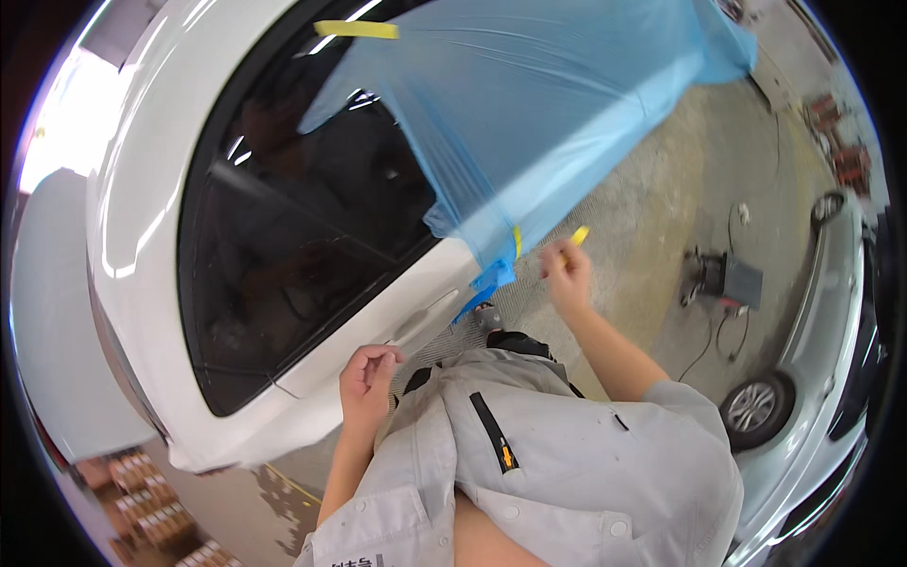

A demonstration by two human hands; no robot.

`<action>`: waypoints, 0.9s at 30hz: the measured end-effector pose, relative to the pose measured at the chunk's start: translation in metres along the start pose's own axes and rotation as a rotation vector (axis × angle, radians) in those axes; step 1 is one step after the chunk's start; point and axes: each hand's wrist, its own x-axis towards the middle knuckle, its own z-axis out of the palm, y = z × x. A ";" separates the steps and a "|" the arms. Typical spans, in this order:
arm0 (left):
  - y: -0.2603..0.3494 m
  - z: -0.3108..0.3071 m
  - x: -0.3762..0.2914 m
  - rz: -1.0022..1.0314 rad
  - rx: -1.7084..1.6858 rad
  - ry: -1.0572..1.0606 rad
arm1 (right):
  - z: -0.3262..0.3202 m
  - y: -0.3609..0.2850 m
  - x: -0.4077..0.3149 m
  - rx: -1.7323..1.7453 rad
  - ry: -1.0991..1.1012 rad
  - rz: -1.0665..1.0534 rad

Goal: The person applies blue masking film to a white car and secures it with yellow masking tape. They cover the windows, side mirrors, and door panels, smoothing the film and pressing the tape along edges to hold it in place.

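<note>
A white car [439,280] stands before me, with blue plastic masking film [538,113] draped over its front part and part of the dark side window [305,234]. My right hand [568,275] pinches a short strip of yellow masking tape [580,235], just off the film's lower edge and blurred by motion. Another yellow strip [517,242] sticks to the film there, above bunched blue tape [492,276]. Near the door handle [421,317], my left hand [368,383] is loosely curled, with nothing visible in it. A third yellow strip [356,29] holds the film at the window's top.
On the right are a silver car [808,354] and a small wheeled stool [740,282] with cables or hoses on the floor beside it. Stacked boxes [152,500] stand at lower left, near another light-coloured vehicle [60,305]. My shoe [487,318] is close to the white car.
</note>
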 end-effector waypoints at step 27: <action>-0.239 0.032 0.021 -0.255 0.181 -0.392 | 0.082 0.184 -0.248 -0.123 0.168 0.134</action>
